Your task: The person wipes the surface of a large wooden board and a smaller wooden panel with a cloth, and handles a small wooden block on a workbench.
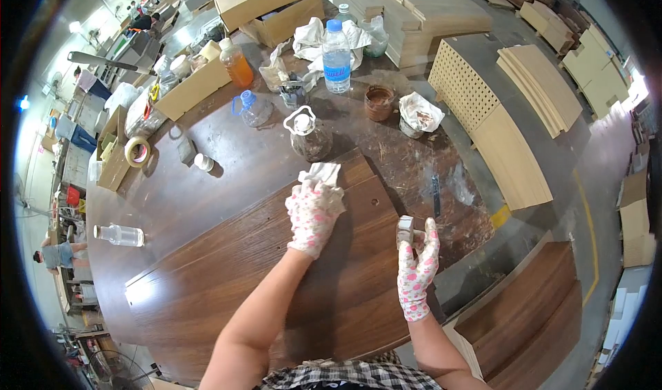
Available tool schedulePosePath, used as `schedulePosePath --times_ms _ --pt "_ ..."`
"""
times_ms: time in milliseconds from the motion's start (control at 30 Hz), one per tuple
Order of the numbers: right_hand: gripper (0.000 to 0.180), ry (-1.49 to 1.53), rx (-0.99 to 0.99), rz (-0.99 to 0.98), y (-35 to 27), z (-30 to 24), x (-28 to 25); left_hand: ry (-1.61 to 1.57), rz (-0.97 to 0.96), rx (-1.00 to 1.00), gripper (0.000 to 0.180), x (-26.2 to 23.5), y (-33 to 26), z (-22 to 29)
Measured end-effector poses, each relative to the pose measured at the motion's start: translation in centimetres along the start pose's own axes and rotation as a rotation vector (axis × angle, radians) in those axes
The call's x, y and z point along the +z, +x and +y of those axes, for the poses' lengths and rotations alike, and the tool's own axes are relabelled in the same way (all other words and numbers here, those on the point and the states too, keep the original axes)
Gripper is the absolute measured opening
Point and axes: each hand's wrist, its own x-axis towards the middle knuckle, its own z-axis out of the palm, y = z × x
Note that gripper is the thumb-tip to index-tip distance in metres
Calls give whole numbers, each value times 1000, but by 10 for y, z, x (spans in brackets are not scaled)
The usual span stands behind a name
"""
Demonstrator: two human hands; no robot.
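A dark brown wood-grain panel (269, 280) lies in front of me on the table. My left hand (314, 217), in a white glove with pink spots, is closed on a white cloth (321, 174) and presses it to the panel near its far edge. Just off the panel's right edge is my right hand (417, 273), in a matching glove. Its thumb and fingers pinch a small grey-white block (405, 228), whose exact kind I cannot make out. A dark flat strip (435, 195) lies on the stained tabletop beyond the right hand.
Beyond the panel stand a handled plastic jug (310, 136), a blue-capped water bottle (336, 62), a brown-stained jar (379, 102) and a cloth-topped tub (419, 116). A clear bottle (118, 235) lies at the left. Perforated boards (465, 76) stand past the table's right side.
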Motion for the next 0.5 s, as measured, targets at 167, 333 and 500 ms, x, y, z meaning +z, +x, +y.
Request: schedulePosePath --times_ms 167,333,500 --pt "62 -122 57 16 -1 -16 2 -167 116 52 35 -2 27 45" --pt "57 29 101 22 3 -2 -2 -178 93 -47 32 9 20 42" --pt "56 34 9 -24 8 -5 -3 -382 -2 -444 30 -58 -51 -72"
